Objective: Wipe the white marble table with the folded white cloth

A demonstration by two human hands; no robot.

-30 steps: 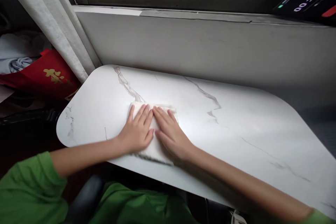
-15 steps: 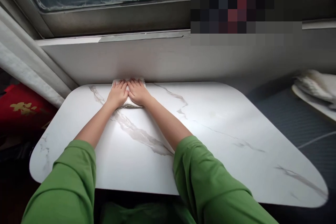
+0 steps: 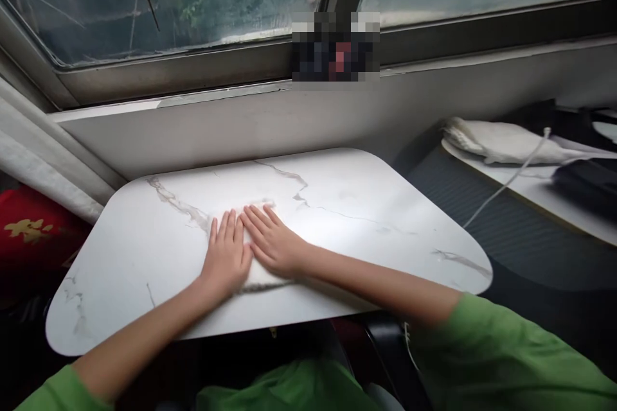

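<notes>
Both palms press flat on a white cloth (image 3: 263, 275) lying on a white marble-patterned tabletop (image 3: 366, 218). My left hand (image 3: 226, 253) covers the cloth's left part, its fingers straight and pointing at the window side. Beside it, my right hand (image 3: 272, 241) lies with fingers stretched out over the cloth's upper right part. The two hands touch or nearly touch near the thumbs. Much of the cloth is hidden beneath them; its near edge and a strip along its far edge show.
A window (image 3: 193, 6) and a pale wall (image 3: 202, 131) run along the table's far side. A white curtain (image 3: 43, 148) hangs at left, near a red item with a gold pattern (image 3: 38, 237). At right, a white fish-shaped object (image 3: 511, 141) and a cable (image 3: 506, 183) lie on another surface.
My hands have slid the cloth from the table's far edge back towards me, nearer the table's middle. The camera view has turned to the right.
</notes>
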